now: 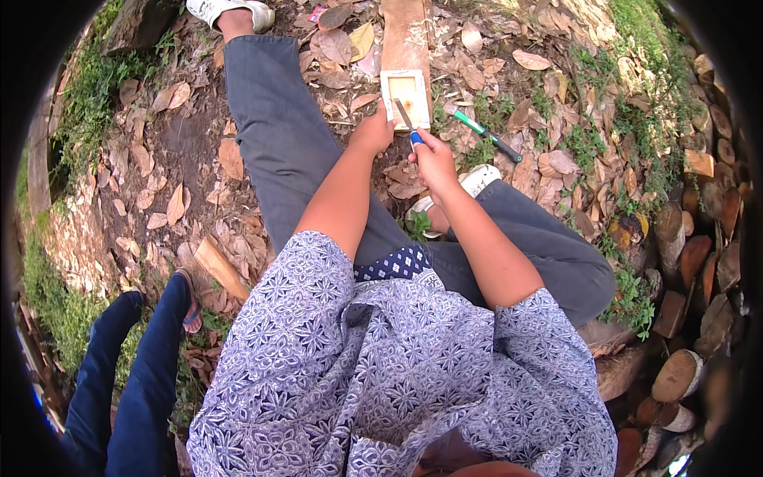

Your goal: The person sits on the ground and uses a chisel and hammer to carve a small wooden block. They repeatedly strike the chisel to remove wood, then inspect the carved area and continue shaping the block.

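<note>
A small pale wooden piece with a raised square rim (388, 84) rests on a brown plank (404, 44) in front of me. My left hand (373, 133) is closed on its near left edge. In my right hand (435, 163) is a blue-handled blade (405, 116) with a narrow grey metal end, a knife or a chisel. That end slants up and left over the sunken middle of the wooden piece. Whether it touches the wood I cannot tell. Beside my right hand, on the ground, lies a green and black long-handled tool (489, 136).
Dry leaves and wood shavings cover the soil. My legs (286, 135) spread around the plank. Stacked logs (678, 375) line the right side. At the lower left stands another person in blue trousers (147, 381), near a split wood piece (220, 268).
</note>
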`<state>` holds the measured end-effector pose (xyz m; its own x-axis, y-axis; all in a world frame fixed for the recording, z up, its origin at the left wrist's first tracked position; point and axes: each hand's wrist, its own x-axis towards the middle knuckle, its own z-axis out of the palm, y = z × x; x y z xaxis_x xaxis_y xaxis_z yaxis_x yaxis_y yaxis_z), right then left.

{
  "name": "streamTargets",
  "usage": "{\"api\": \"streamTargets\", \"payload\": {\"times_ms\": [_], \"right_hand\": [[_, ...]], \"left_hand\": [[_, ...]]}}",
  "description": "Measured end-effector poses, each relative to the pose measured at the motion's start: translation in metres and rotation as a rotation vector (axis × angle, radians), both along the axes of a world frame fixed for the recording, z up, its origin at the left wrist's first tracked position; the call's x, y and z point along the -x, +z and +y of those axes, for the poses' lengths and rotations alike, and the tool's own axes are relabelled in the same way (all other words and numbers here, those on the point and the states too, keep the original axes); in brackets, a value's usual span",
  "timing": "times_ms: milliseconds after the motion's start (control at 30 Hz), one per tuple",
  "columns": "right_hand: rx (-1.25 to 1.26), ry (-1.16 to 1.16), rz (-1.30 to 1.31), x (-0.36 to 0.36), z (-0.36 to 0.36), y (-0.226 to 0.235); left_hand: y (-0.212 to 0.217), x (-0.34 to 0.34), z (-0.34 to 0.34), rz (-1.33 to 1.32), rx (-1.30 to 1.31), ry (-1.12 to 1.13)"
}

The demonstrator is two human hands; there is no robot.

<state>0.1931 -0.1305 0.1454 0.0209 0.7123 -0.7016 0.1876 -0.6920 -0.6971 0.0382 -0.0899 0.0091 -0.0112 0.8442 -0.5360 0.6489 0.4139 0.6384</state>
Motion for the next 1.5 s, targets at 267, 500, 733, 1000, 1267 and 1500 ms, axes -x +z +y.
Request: {"api": "streamTargets", "payload": {"times_ms": [267,500,733,1000,1267,1500], "right_hand": [[-0.054,-0.077,-0.028,0.011,-0.009,-0.012],[-0.184,0.049,-0.176,0.016,0.001,-0.040],[-0.221,0.167,-0.217,-0.004,0.016,-0.045],[-0.583,0.064,-0.354,-0.008,0.023,-0.021],[-0.433,0.022,-0.333,-0.028,0.017,-0.023],[-0.343,0.119,-0.428,-0.030,0.014,-0.023]], "left_hand": [[0.004,-0.008,0.002,0.037,-0.092,0.031],[0.001,-0.004,0.008,0.010,-0.025,0.084],[0.009,0.004,0.015,-0.233,0.098,0.222],[0.001,0.010,0.021,-0.218,0.070,0.342],[0.009,0.001,0.018,0.011,-0.209,0.145],[0.045,-0.003,0.010,0.230,-0.072,0.044]]}}
